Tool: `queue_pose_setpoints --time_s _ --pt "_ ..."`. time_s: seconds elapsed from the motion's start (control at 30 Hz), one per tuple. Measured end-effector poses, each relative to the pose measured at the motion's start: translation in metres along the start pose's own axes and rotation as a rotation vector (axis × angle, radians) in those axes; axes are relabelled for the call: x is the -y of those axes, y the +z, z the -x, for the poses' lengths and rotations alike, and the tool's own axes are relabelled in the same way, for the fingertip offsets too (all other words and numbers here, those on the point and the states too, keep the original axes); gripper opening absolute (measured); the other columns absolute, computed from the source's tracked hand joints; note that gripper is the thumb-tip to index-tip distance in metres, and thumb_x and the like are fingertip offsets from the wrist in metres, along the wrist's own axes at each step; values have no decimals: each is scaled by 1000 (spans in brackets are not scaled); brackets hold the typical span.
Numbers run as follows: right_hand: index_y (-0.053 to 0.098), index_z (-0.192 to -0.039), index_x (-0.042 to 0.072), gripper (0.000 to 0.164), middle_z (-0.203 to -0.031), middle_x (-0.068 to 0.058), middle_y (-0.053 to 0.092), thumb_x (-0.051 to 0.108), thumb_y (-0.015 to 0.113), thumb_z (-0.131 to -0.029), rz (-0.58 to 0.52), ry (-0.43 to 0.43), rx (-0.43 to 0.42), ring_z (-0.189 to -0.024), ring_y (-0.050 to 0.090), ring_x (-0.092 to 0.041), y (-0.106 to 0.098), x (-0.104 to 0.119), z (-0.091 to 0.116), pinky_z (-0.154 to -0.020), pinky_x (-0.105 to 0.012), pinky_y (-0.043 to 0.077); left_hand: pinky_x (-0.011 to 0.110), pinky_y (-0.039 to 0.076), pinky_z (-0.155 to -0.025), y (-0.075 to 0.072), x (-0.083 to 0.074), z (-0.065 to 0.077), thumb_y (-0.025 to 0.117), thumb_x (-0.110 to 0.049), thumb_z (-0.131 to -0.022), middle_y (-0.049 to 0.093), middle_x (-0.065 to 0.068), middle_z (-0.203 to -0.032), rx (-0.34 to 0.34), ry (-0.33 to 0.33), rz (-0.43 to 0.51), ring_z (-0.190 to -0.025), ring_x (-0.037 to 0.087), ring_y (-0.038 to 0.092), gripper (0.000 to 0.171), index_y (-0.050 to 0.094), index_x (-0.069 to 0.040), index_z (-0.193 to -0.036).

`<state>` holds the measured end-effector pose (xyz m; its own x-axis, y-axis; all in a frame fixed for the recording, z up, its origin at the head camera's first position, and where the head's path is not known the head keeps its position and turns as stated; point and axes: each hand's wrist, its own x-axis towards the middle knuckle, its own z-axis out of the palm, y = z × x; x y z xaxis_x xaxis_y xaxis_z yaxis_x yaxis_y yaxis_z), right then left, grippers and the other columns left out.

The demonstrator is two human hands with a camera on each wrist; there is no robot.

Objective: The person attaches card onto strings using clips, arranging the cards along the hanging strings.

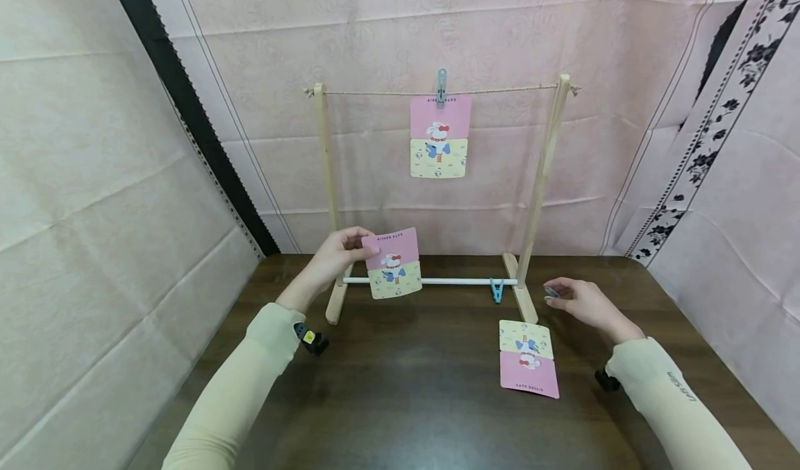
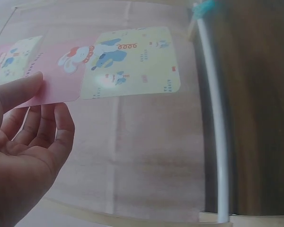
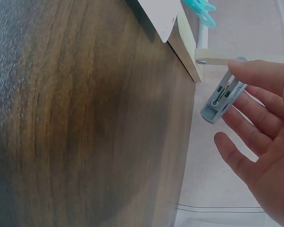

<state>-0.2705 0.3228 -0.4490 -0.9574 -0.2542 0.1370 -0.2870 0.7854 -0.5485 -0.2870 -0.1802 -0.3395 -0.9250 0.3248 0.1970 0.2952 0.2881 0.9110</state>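
Note:
My left hand (image 1: 342, 253) pinches a pink and yellow cartoon card (image 1: 394, 264) by its pink end, thumb on the printed face. The card hangs in front of the lower left of a wooden rack (image 1: 542, 178). My right hand (image 1: 584, 305) holds a grey clothespin (image 3: 222, 97) between thumb and fingers, to the right of the rack's foot. A matching card (image 1: 439, 137) hangs from the rack's string (image 1: 375, 94) under a grey-blue clothespin (image 1: 441, 87). Another such card (image 1: 528, 359) lies on the table, its pink half toward me.
A blue clothespin (image 1: 496, 290) sits on the white lower bar (image 1: 456, 281) near the right post. The brown wooden table (image 1: 400, 387) meets pale cloth walls (image 1: 269, 53) at the back and sides.

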Motion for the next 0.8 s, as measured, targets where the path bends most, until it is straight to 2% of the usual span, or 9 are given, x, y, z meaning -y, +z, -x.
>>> queue_pose_setpoints --time_s 0.13,0.3,0.47,0.8 --pt "62 -129 -2 39 -113 -19 68 19 69 -96 -4 -11 -18 -107 62 -39 -3 1 -5 -90 -59 48 34 49 -86 -6 -9 -5 72 -13 -94 69 10 -105 -23 35 7 -96 23 63 25 66 -1 -116" --pt "62 -129 -2 40 -112 -17 68 20 70 -96 -21 -1 -13 -105 63 -35 1 0 -1 -87 -56 50 34 54 -83 -10 -18 -7 72 -13 -94 69 12 -104 -17 36 23 -93 23 63 27 66 1 -117" --pt "63 -128 -2 40 -112 -16 69 19 71 -95 -35 13 -5 -102 64 -33 10 -3 6 -85 -54 52 36 57 -82 -10 -24 -5 72 -11 -94 67 14 -109 -16 38 77 -96 24 64 29 64 3 -118" --pt "62 -129 -1 39 -111 -14 69 18 69 -97 -32 -8 -14 -105 63 -34 7 0 -5 -87 -56 51 33 52 -88 -20 -49 -14 72 -11 -94 70 9 -107 -86 106 87 -97 22 63 28 65 3 -117"
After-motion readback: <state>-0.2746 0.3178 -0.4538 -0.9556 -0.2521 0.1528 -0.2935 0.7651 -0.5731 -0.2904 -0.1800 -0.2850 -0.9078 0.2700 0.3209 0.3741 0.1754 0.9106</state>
